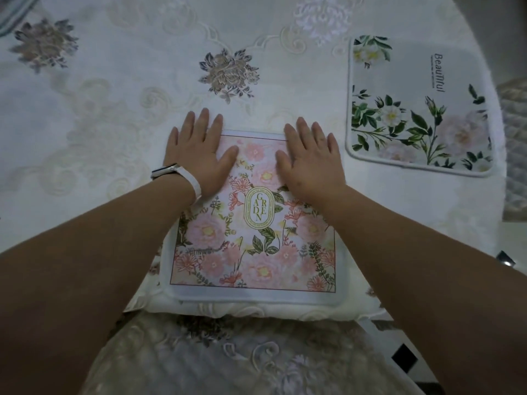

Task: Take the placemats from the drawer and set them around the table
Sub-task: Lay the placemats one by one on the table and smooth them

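Fingers (204, 124) of the left hand (199, 158) and right hand (312, 166) lie straight, grasping nothing, pressing onto the table (114, 124), lower centre of frame, a pink placemat (256, 252) that looks light, thin and floppy: best lifted by an edge or corner.

Your pink placemat (256, 246) at six o'clock carries peach flowers and a gold GARDEN oval; at two o'clock the white placemat (445, 81) shows green leaves; the bench cloth (114, 95) is ivory with taupe blooms
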Demonstrator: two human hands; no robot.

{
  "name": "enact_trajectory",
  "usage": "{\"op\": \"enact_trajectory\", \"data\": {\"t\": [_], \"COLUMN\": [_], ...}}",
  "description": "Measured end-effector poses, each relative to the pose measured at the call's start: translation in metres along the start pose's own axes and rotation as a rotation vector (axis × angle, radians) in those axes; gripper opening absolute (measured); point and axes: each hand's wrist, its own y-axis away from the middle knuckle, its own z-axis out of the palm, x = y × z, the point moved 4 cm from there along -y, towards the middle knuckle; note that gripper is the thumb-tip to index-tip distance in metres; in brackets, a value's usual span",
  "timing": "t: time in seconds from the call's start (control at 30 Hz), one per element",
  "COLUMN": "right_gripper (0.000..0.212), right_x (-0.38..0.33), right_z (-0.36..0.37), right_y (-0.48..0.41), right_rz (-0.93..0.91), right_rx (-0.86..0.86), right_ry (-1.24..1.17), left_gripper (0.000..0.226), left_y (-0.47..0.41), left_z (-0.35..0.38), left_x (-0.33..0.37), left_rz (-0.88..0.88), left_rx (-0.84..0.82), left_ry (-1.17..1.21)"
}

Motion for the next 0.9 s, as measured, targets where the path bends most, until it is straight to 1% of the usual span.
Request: {"op": "enact_trajectory", "data": {"t": [0.1,0.23,0.4,0.53,0.63,0.73,0.83,0.9], "right_gripper": [0.069,0.067,0.065,0.064,0.064,0.062,0.061,0.060], "right_x": [0.012,0.024,0.022,0.007,-0.012,-0.040,-0.064,-0.066], "right_z": [-0.001,-0.001,0.004,0.010,0.015,0.022,0.030,0.032], "right_y": [0.018,0.049,0.098,0.127,0.145,0.160,0.174,0.181], "right_rz": [0.013,0.051,0.073,0.074,0.026,-0.066,-0.133,-0.161], "right_rx": [0.016,0.009,-0.022,-0.055,-0.082,-0.113,-0.143,-0.139], "right_ry": [0.001,-0.046,-0.045,-0.015,0.023,0.042,0.048,0.058], "left_gripper": [0.077,0.078,0.075,0.071,0.067,0.063,0.061,0.061], "left_y": [0.019,0.056,0.106,0.137,0.152,0.160,0.166,0.172], "left_z": [0.003,0.005,0.010,0.016,0.018,0.022,0.027,0.028], "left_x": [-0.016,-0.025,-0.015,0.002,0.024,0.048,0.062,0.062], "left_rz": [-0.040,-0.036,-0.019,0.053,0.134,0.195,0.216,0.221], "left_rx": [-0.001,-0.008,-0.027,-0.063,-0.068,-0.097,-0.134,-0.140], "left_ry": [0.011,0.008,0.004,-0.026,-0.048,-0.048,-0.050,-0.058]}}
